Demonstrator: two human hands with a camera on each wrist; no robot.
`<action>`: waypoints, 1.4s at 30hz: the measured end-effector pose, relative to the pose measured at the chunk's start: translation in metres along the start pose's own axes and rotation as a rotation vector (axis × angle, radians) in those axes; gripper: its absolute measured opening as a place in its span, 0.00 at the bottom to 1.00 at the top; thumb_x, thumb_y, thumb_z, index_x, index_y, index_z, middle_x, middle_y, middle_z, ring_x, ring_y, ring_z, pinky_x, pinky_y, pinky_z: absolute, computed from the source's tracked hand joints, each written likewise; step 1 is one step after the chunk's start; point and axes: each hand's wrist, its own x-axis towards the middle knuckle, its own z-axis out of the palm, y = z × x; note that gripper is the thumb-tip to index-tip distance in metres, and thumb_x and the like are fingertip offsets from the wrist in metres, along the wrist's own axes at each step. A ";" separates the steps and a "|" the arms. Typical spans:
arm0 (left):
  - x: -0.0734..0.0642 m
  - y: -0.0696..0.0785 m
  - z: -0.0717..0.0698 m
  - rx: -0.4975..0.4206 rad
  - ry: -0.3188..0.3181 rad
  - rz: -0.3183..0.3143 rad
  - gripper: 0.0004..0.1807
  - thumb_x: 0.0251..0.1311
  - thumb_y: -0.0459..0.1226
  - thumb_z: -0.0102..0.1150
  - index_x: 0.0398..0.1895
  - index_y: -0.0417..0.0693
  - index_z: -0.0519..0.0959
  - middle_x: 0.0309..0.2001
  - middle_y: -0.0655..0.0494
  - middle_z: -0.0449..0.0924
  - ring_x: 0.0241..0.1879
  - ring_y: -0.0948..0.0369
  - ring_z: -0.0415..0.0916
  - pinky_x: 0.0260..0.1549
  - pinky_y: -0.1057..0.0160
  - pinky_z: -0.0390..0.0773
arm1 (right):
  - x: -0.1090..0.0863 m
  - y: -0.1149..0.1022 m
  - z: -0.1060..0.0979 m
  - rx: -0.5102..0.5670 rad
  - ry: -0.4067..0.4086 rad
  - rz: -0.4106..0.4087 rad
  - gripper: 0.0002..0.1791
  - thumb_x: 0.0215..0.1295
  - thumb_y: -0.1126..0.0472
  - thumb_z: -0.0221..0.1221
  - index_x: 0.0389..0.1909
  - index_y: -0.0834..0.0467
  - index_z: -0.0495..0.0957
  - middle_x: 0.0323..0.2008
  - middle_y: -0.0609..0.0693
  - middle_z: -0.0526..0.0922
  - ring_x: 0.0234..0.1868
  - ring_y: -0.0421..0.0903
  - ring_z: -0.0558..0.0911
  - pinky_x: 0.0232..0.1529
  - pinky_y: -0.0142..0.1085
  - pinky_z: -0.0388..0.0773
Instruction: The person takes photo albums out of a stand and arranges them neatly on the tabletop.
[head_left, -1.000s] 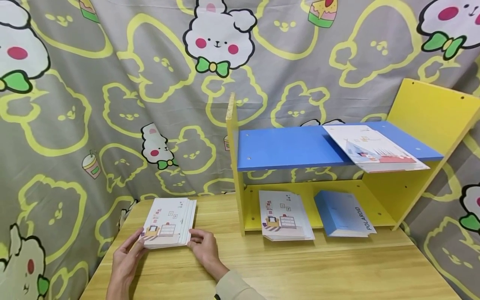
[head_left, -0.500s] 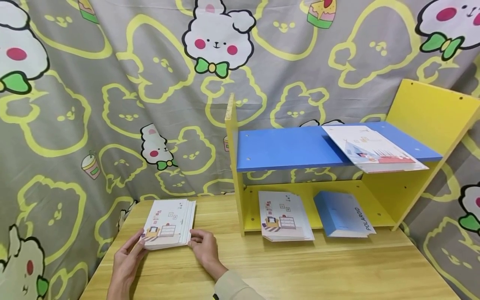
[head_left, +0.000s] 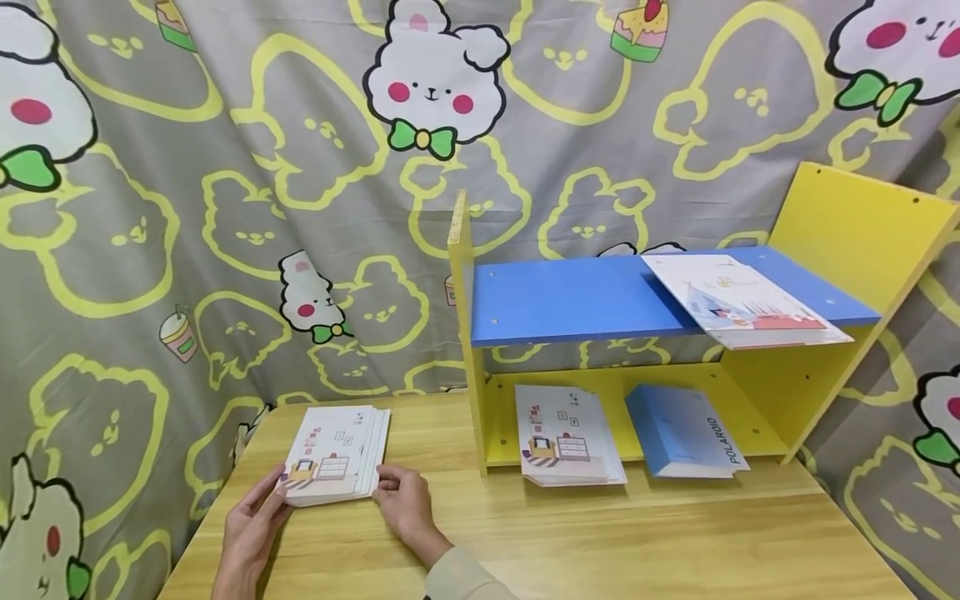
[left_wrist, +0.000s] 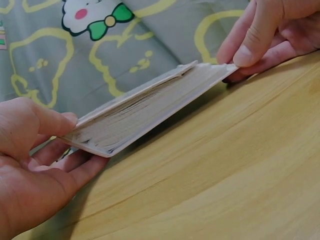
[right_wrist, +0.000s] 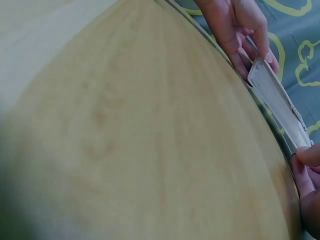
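A white photo album or book (head_left: 330,458) with a drawn room on its cover lies at the table's left side, face up. My left hand (head_left: 251,529) pinches its near left corner, with the thumb on top and fingers underneath, as the left wrist view shows. At the near right corner, my right hand (head_left: 407,504) pinches the cover between thumb and fingers. Page edges of the album (left_wrist: 145,112) show between its covers in the left wrist view. Its near edge looks raised a little above the table; whether the far edge touches is hidden.
A yellow and blue shelf (head_left: 558,300) stands to the right. A similar white album (head_left: 573,446) and a blue POLAROID book (head_left: 690,433) jut from its lower level. Another white illustrated book (head_left: 738,304) overhangs the blue board. A patterned curtain (head_left: 300,208) hangs behind the wooden table (head_left: 600,542).
The album has shifted slightly toward me with both hands still holding its corners. The head view has tilted a little. The shelf and its books stay put.
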 end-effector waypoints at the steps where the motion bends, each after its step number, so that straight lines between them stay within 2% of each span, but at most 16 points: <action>1: 0.000 0.000 0.000 0.002 0.003 -0.006 0.19 0.70 0.27 0.59 0.53 0.59 0.86 0.47 0.74 0.84 0.47 0.73 0.81 0.46 0.71 0.83 | 0.000 0.000 0.000 0.001 0.004 0.001 0.18 0.55 0.77 0.70 0.46 0.62 0.88 0.32 0.46 0.88 0.34 0.35 0.85 0.37 0.25 0.81; 5: 0.002 0.000 0.001 0.034 0.039 -0.055 0.19 0.70 0.29 0.61 0.56 0.60 0.85 0.46 0.76 0.83 0.48 0.74 0.80 0.47 0.72 0.82 | 0.000 -0.002 0.000 -0.001 0.016 -0.009 0.18 0.54 0.77 0.70 0.46 0.63 0.87 0.33 0.47 0.88 0.34 0.38 0.86 0.37 0.25 0.82; 9: 0.002 0.001 0.001 0.062 0.076 -0.097 0.22 0.70 0.31 0.62 0.64 0.58 0.81 0.45 0.77 0.83 0.48 0.76 0.79 0.47 0.73 0.81 | -0.001 -0.003 0.000 0.001 0.016 -0.004 0.17 0.54 0.77 0.70 0.46 0.63 0.87 0.34 0.48 0.89 0.35 0.38 0.87 0.37 0.25 0.82; 13: 0.002 0.001 0.003 0.058 0.100 -0.128 0.23 0.68 0.29 0.64 0.62 0.59 0.82 0.44 0.78 0.83 0.48 0.77 0.78 0.47 0.74 0.81 | 0.000 -0.002 0.002 -0.022 0.068 0.010 0.16 0.52 0.76 0.72 0.42 0.61 0.88 0.33 0.47 0.89 0.32 0.35 0.86 0.36 0.25 0.83; 16: 0.002 0.001 0.004 0.065 0.118 -0.143 0.27 0.63 0.26 0.68 0.62 0.61 0.82 0.43 0.79 0.81 0.49 0.78 0.77 0.49 0.75 0.79 | 0.000 -0.001 0.004 -0.036 0.105 0.024 0.15 0.50 0.75 0.74 0.39 0.59 0.88 0.32 0.46 0.89 0.31 0.32 0.84 0.36 0.25 0.82; 20: 0.002 0.001 0.006 0.116 0.147 -0.150 0.36 0.59 0.25 0.70 0.70 0.55 0.76 0.44 0.80 0.79 0.51 0.78 0.74 0.51 0.77 0.77 | 0.001 0.000 0.005 -0.030 0.107 0.029 0.15 0.49 0.75 0.74 0.37 0.59 0.89 0.30 0.46 0.89 0.30 0.31 0.84 0.35 0.24 0.82; 21: 0.002 0.001 0.006 0.128 0.156 -0.154 0.37 0.59 0.25 0.70 0.72 0.53 0.73 0.47 0.79 0.79 0.52 0.78 0.74 0.51 0.77 0.77 | 0.001 0.000 0.005 -0.030 0.105 0.026 0.15 0.49 0.76 0.74 0.37 0.59 0.89 0.30 0.46 0.89 0.30 0.31 0.84 0.35 0.25 0.82; 24: 0.003 0.001 0.007 0.178 0.161 -0.163 0.40 0.60 0.25 0.70 0.76 0.50 0.68 0.65 0.73 0.73 0.55 0.78 0.72 0.52 0.79 0.75 | 0.002 -0.001 0.005 -0.047 0.106 0.010 0.14 0.49 0.75 0.74 0.37 0.59 0.89 0.29 0.46 0.89 0.29 0.31 0.84 0.35 0.25 0.82; 27: 0.003 0.002 0.008 0.214 0.160 -0.171 0.41 0.61 0.26 0.68 0.77 0.48 0.64 0.78 0.55 0.57 0.59 0.78 0.69 0.53 0.80 0.74 | 0.003 -0.002 0.005 -0.066 0.093 0.016 0.14 0.48 0.75 0.74 0.36 0.59 0.89 0.28 0.45 0.89 0.28 0.30 0.83 0.34 0.25 0.81; 28: 0.003 0.002 0.008 0.226 0.161 -0.169 0.42 0.61 0.26 0.68 0.78 0.47 0.63 0.79 0.49 0.53 0.59 0.78 0.69 0.53 0.80 0.73 | 0.003 -0.003 0.004 -0.073 0.089 0.015 0.14 0.48 0.75 0.73 0.36 0.59 0.90 0.28 0.44 0.88 0.28 0.30 0.83 0.34 0.25 0.81; 29: 0.004 0.002 0.008 0.231 0.163 -0.168 0.42 0.61 0.26 0.68 0.78 0.47 0.63 0.79 0.46 0.52 0.58 0.78 0.69 0.53 0.80 0.73 | 0.003 -0.004 0.004 -0.083 0.084 0.016 0.14 0.48 0.75 0.73 0.36 0.59 0.90 0.27 0.43 0.88 0.27 0.30 0.82 0.34 0.25 0.81; 30: 0.004 0.001 0.007 0.243 0.162 -0.166 0.42 0.61 0.26 0.68 0.78 0.46 0.62 0.79 0.46 0.52 0.60 0.77 0.68 0.53 0.81 0.73 | 0.004 -0.005 0.003 -0.101 0.081 0.016 0.14 0.47 0.75 0.72 0.36 0.58 0.90 0.27 0.42 0.88 0.27 0.29 0.81 0.34 0.25 0.80; 33: 0.006 0.000 0.007 0.245 0.172 -0.156 0.41 0.62 0.26 0.68 0.77 0.45 0.62 0.78 0.47 0.53 0.57 0.78 0.70 0.52 0.80 0.73 | 0.003 -0.009 0.002 -0.149 0.078 0.014 0.14 0.48 0.74 0.70 0.36 0.57 0.90 0.26 0.40 0.87 0.26 0.28 0.80 0.34 0.26 0.80; 37: 0.006 -0.001 0.007 0.228 0.171 -0.143 0.40 0.63 0.25 0.66 0.77 0.42 0.62 0.78 0.45 0.53 0.59 0.78 0.69 0.54 0.79 0.73 | 0.001 -0.013 0.000 -0.171 0.078 0.008 0.14 0.53 0.76 0.66 0.37 0.57 0.90 0.28 0.41 0.88 0.28 0.31 0.82 0.35 0.25 0.80; 42: 0.005 0.000 0.006 0.237 0.158 -0.132 0.41 0.64 0.25 0.65 0.78 0.41 0.59 0.79 0.42 0.49 0.72 0.68 0.60 0.55 0.79 0.72 | 0.000 -0.016 0.001 -0.142 0.061 -0.003 0.14 0.56 0.78 0.63 0.38 0.61 0.90 0.30 0.45 0.89 0.31 0.36 0.85 0.34 0.24 0.80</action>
